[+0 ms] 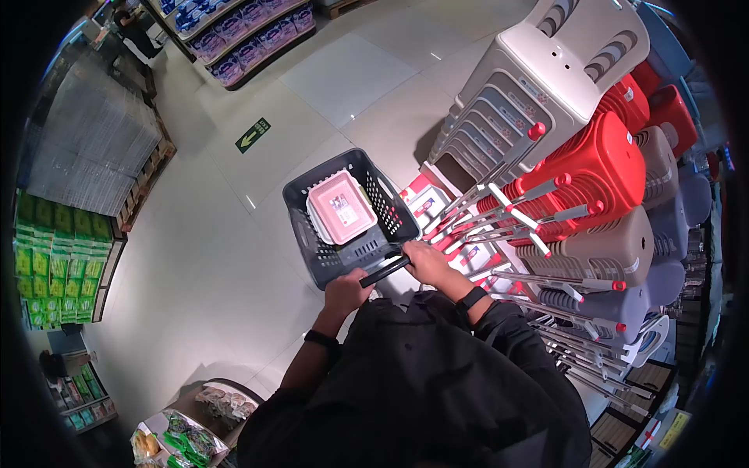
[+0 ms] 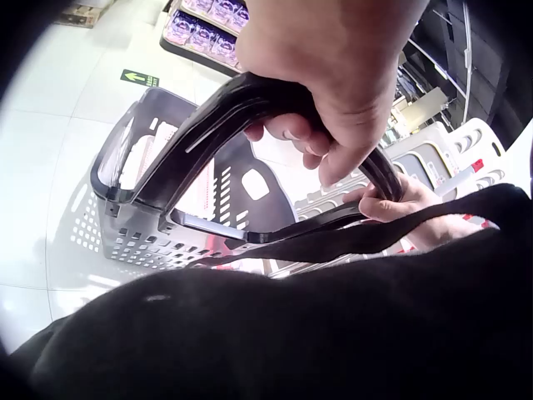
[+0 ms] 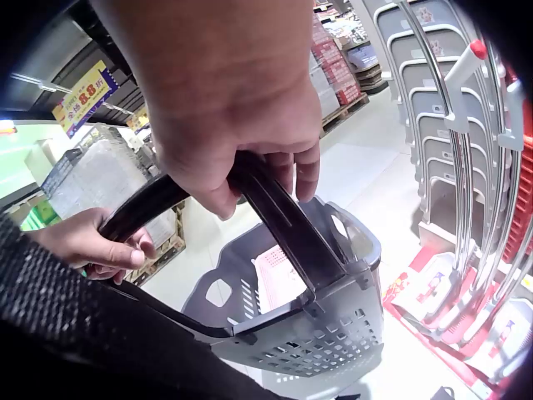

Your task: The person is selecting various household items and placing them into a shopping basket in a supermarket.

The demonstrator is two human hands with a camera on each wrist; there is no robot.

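Note:
Both hands grip the black handle (image 1: 385, 271) of a dark grey shopping basket (image 1: 303, 248). My left hand (image 1: 346, 293) curls round the handle's left end, and my right hand (image 1: 427, 263) holds its right end. Inside the basket lies a pink rectangular container (image 1: 341, 207) with a label on top, on something white. In the left wrist view the left hand (image 2: 325, 75) wraps over the handle from above. The right wrist view has the right hand (image 3: 241, 133) with its fingers bent round the handle, while perforated basket walls (image 3: 333, 342) show below.
Stacked stools, grey-white (image 1: 499, 109) and red (image 1: 601, 171), stand at the right, with metal poles (image 1: 507, 210) jutting toward the basket. Wrapped pallet goods (image 1: 94, 140) and green packs (image 1: 58, 257) line the left. A floor arrow sign (image 1: 253, 136) lies ahead, before a shelf of purple packs (image 1: 242, 39).

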